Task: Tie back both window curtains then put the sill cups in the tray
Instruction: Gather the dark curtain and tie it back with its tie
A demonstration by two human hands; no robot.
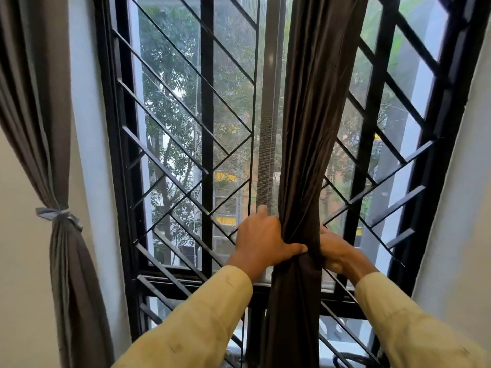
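Note:
The dark brown right curtain [310, 128] hangs gathered into a narrow bunch in front of the window's middle. My left hand [261, 240] clasps the bunch from the left, thumb pressed across the folds. My right hand [336, 251] grips it from the right, partly hidden behind the cloth. Both hands hold at the same height, just above the lower window bar. At the far left, the grey-brown left curtain [34, 102] hangs cinched by a pale tie-back [57, 215] knotted around it. No cups, sill or tray are in view.
A black metal window grille [207, 128] with diagonal bars spans the view, with glass and trees behind it. White wall [457, 208] flanks the window on both sides. My sleeves are pale yellow.

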